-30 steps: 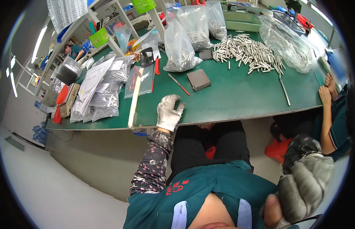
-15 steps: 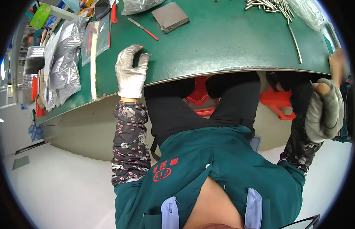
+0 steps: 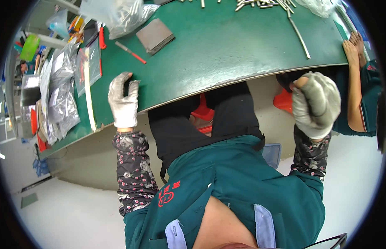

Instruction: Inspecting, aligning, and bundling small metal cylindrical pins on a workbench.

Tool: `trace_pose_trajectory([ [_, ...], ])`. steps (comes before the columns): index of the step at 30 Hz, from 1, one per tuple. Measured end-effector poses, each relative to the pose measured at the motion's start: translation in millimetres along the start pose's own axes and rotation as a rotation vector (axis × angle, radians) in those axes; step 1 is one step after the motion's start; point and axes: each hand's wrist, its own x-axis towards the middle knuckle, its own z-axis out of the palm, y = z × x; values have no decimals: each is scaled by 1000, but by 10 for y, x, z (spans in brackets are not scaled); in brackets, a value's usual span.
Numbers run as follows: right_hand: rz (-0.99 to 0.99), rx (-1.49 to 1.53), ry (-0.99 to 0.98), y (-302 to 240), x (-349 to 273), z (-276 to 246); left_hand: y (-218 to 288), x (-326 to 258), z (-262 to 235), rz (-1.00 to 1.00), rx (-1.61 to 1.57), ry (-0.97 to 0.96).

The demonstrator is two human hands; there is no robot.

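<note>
My left hand (image 3: 123,99), in a pale work glove with an index fingertip bare, rests at the near edge of the green table (image 3: 209,54). Its thumb and fingers are apart, and nothing is between them. Beyond it lie a thin file with a red handle (image 3: 137,57) and a grey-brown rectangular block (image 3: 155,35). My right hand (image 3: 317,103), in a soiled glove with a bare tip, is raised in front of the table edge on the right. Its fingers are curled closed; whatever they may hold is hidden.
Metal pins (image 3: 265,4) lie in a pile at the far side, with a longer rod (image 3: 298,37) nearer. Clear bags of parts (image 3: 62,97) crowd the left end. On the right, a co-worker's hands (image 3: 352,47) rest at the table. A red stool (image 3: 283,101) stands below the edge.
My right hand has moved left and inward, still closed. The whole view has shifted, and more of the co-worker's arms shows. My left hand keeps its place on the table.
</note>
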Motion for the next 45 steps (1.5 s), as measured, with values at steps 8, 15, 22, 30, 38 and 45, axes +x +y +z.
trace_pose_trajectory([
  [8, 330, 167, 50, 230, -677, 169, 19, 0, 2, 19, 27, -17],
  [15, 1416, 315, -377, 410, -2274, 1811, 25, -37, 55, -123, -82, -71],
  [22, 1233, 255, -1030, 531, -3259, 3087, 142, 28, 41, 3, 68, -72],
  [30, 1288, 269, -1002, 893, -3285, 3039, 166, 131, -28, 24, 252, -165],
  [38, 1278, 401, -605, 1894, -2079, 2236, 181, 141, -41, 3, 235, -162],
  [45, 895, 756, -386, 2639, -174, 1406, 212, 158, -54, 21, 229, -179],
])
